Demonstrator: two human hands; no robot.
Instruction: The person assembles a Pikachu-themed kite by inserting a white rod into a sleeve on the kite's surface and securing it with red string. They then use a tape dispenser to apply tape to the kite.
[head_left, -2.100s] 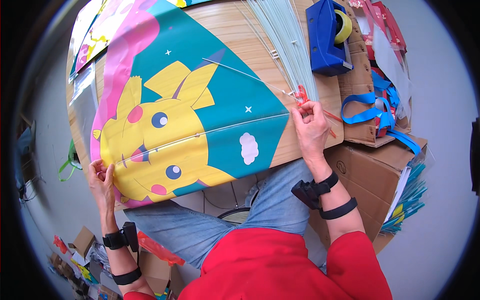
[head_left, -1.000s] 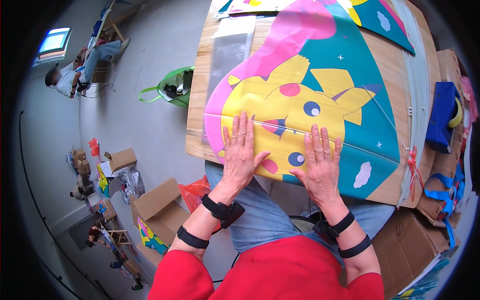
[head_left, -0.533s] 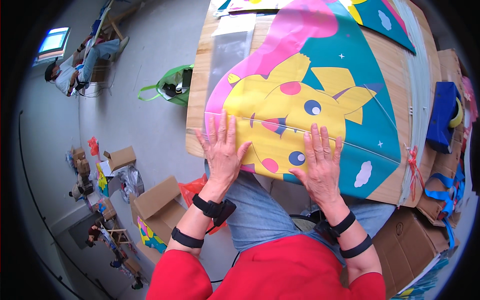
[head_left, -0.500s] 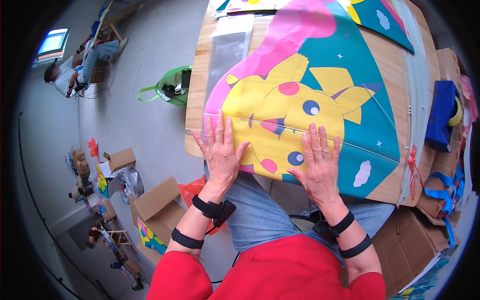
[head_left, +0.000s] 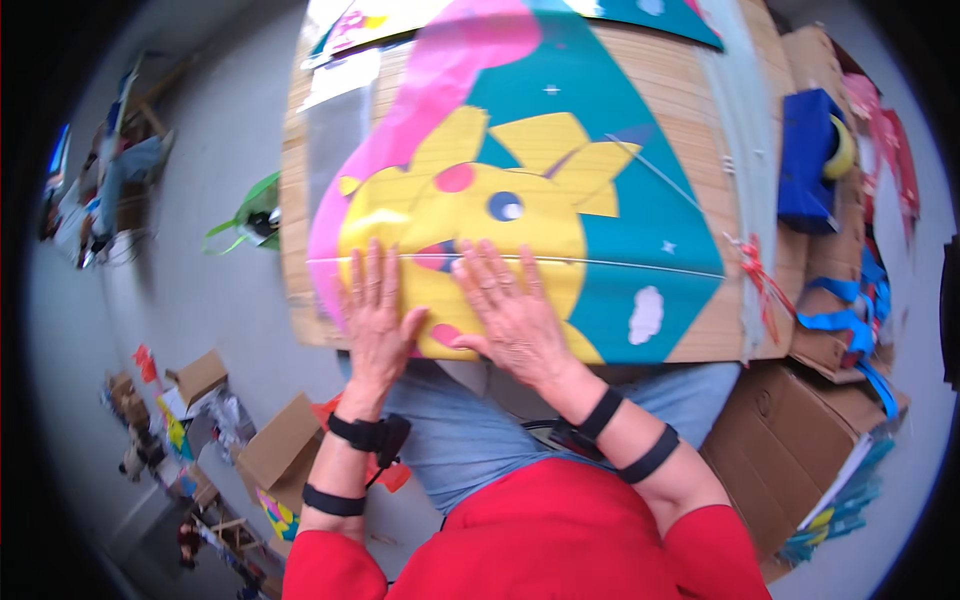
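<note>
A teal, pink and yellow kite (head_left: 620, 240) printed with a cartoon figure lies spread on a wooden table. A thin white rod (head_left: 640, 268) runs across it from left to right. My left hand (head_left: 375, 335) rests flat on the yellow part, its fingertips at the rod near the left end. Close beside it, my right hand (head_left: 520, 330) also lies flat with fingers spread, the fingertips reaching the rod. Neither hand grips anything. A second thin rod (head_left: 662, 172) slants over the teal side.
To the right, a bundle of pale thin rods (head_left: 732, 130) is tied with red string (head_left: 765, 285). Beyond stands a blue tape dispenser (head_left: 803, 175). Cardboard boxes (head_left: 775, 450) flank my legs. A green bag (head_left: 250, 215) sits left of the table (head_left: 300, 200); people work farther off.
My right hand has moved left along the rod, closer to my left hand. The rod, slanted before, now lies nearly level in view, and the whole scene has shifted left.
</note>
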